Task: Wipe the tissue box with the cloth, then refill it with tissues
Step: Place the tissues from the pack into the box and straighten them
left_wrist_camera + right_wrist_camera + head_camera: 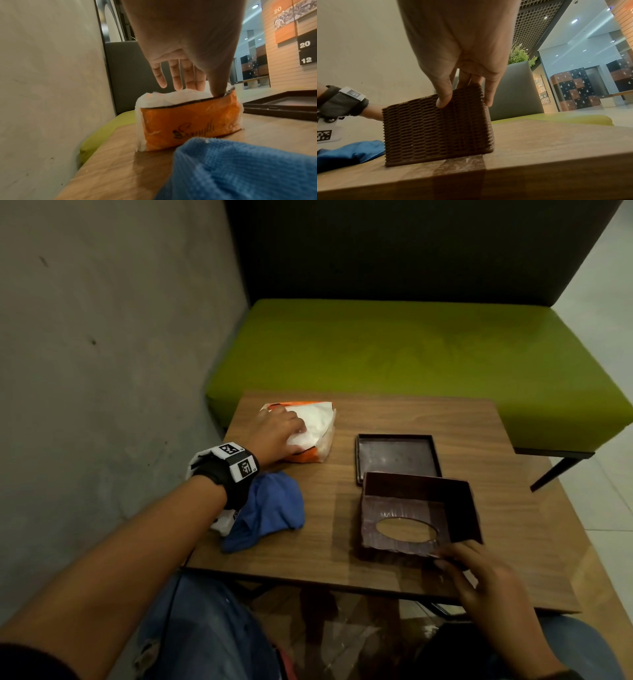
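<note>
The brown woven tissue box (409, 530) (436, 128) stands upside down on the wooden table (329, 563), its oval slot facing down. My right hand (459, 556) (464, 100) grips its near right corner, thumb on the outer wall and fingers over the rim. An orange and white tissue pack (318, 426) (188, 121) lies at the far left. My left hand (277, 428) (197, 90) holds the white tissues in it, thumb pushed inside the wrapper and fingers over the top. The blue cloth (270, 508) (240, 169) lies crumpled under my left wrist.
The box's flat brown base (397, 457) (283, 105) lies just behind the box. A green bench seat (411, 347) runs along the table's far edge. A grey wall (102, 371) stands close on the left. My knees are under the table's near edge.
</note>
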